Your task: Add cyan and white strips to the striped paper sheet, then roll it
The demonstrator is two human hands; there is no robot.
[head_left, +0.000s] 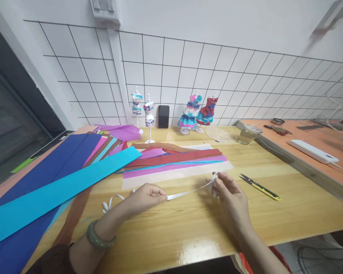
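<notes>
A narrow white ribbon point(185, 192) runs stretched between my two hands above the wooden table. My left hand point(147, 198) pinches one part of it between thumb and forefinger. In my right hand point(231, 194) the other part is gripped, with some of the ribbon bunched beside the fingers. A loose curl of white ribbon lies on the table behind my left wrist. Right of my right hand rest yellow-and-black thread snips point(260, 187). Beyond both hands lie stacked strips of coloured paper or fabric, among them a red strip point(177, 158).
A long bright-blue strip point(65, 184) crosses dark-blue sheets point(74, 156) at left. Small dress forms stand along the wall, two in ruffled dresses point(188, 116). A phone point(164, 117) leans there. A glass cup point(249, 134) and a white power strip point(313, 151) are at right.
</notes>
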